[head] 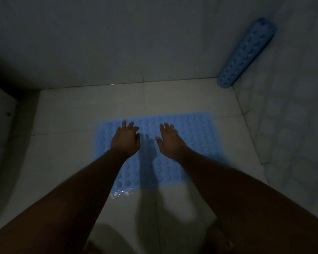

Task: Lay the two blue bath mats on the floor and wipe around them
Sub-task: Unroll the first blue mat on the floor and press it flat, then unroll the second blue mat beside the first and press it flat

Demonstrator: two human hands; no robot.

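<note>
One blue bath mat with a bubbled surface lies flat on the pale tiled floor in the middle of the view. My left hand and my right hand are both stretched out over it, palms down, fingers apart, holding nothing; whether they touch the mat I cannot tell. A second blue bath mat stands rolled up in the far right corner, leaning against the wall.
Tiled walls close the space at the back and on the right. A white curved fixture fills the left edge. The floor looks wet near the mat's front edge. My bare feet show at the bottom.
</note>
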